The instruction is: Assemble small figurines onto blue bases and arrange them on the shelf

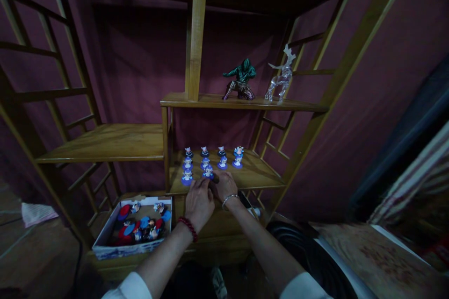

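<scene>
Both hands meet at the front edge of the lower right shelf [263,175]. My left hand [199,202], with a red bead bracelet, has its fingers curled inward just before a small blue-and-white figurine [208,171] on a purple base. My right hand [225,188], wearing a silver bracelet, is closed beside it, with a dark spot at its fingertips. What either hand holds is hidden by the fingers. To the left stands another purple-based figurine [187,177]. Behind are rows of similar upright figurines [222,162], the rearmost ones mostly dark with pale heads.
An open box [129,248] with several red, blue and black figurines sits low on the left. On the upper shelf [210,101] stand a green crouching statue [242,79] and a clear deer figure [280,77]. A wooden post [198,32] rises above the hands.
</scene>
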The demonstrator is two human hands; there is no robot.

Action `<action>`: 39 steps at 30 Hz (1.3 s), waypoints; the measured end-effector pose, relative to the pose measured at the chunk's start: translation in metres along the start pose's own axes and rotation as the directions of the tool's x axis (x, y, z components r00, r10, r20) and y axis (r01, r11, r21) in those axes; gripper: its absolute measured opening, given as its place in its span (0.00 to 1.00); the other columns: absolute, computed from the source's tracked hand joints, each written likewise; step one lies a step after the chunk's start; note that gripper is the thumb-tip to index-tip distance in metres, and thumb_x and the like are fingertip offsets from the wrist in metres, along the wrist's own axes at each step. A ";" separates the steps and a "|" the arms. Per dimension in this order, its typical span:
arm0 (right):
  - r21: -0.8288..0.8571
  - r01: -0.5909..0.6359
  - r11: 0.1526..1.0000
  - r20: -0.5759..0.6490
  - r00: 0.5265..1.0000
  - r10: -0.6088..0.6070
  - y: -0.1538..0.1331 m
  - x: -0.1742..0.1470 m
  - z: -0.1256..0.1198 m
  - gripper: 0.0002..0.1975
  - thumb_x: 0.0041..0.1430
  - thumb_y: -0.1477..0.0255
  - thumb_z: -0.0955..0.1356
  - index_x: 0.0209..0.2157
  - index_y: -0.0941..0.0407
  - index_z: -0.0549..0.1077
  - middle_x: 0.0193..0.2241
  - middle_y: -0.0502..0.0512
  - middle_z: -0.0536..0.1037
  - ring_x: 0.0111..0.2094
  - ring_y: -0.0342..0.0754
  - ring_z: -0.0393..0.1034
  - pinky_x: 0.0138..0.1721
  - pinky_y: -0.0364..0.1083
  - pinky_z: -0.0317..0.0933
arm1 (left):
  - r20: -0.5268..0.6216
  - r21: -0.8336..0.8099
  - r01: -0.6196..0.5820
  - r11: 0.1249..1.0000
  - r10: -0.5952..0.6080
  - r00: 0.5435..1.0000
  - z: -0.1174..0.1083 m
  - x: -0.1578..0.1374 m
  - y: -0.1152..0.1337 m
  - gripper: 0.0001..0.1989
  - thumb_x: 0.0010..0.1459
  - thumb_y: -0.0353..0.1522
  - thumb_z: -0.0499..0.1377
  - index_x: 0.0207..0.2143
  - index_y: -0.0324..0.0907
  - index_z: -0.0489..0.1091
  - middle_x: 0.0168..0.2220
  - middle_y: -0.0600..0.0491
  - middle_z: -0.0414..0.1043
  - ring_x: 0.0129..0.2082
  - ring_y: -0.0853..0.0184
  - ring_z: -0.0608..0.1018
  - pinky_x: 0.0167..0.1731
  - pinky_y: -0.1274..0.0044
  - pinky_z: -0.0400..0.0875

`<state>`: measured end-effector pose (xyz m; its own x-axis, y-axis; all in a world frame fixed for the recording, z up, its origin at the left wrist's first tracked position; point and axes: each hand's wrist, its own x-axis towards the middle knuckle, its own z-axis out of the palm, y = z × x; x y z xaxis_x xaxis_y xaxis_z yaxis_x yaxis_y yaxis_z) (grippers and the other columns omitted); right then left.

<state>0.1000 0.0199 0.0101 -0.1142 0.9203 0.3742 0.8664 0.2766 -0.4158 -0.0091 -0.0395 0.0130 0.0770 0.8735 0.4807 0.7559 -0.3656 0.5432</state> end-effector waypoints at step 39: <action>0.197 0.142 0.970 0.101 0.981 -0.164 0.008 0.074 -0.038 0.14 0.49 0.74 0.66 0.40 0.52 0.73 0.35 0.48 0.77 0.36 0.43 0.71 0.40 0.42 0.63 | 0.041 0.201 -0.148 0.968 0.143 0.989 0.020 -0.010 -0.022 0.28 0.43 0.21 0.48 0.51 0.27 0.57 0.54 0.37 0.57 0.55 0.56 0.58 0.54 0.63 0.52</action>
<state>0.1169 0.0800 0.0656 -0.3032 0.8857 0.3515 0.7287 0.4532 -0.5135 -0.0134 -0.0333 -0.0177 0.2109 0.8247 0.5247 0.8514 -0.4187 0.3159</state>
